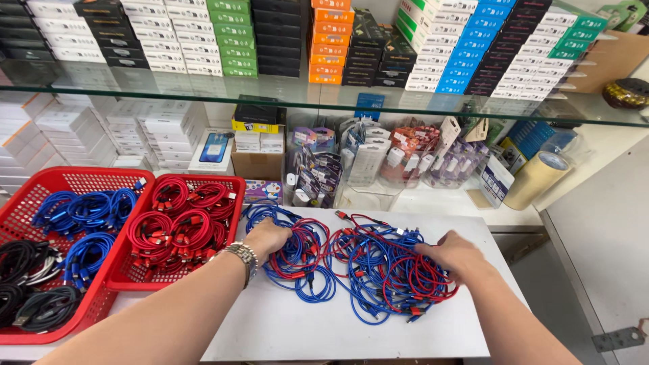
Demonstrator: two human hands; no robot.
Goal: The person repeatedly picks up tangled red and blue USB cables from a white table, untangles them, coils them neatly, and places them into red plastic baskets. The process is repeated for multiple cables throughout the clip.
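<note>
L hand (266, 236) w/ fingers curled down into a blue-and-red cable pile (297, 260) near desk (284, 324) back-left edge; grip itself hidden. R hand (456, 255) lies spread, palm down, on the bigger cable tangle (385, 270) toward the right edge. Two red baskets (125, 280) of coiled cables sit just left.

The cables (389, 270) look braided, a matt woven cloth skin in red and blue. The bench (324, 331) is a smooth, matt white board. The baskets (81, 177) are glossy red plastic mesh. The wristwatch (243, 255) has a shiny metal link band. The shelf (304, 94) above is clear, glossy glass.
</note>
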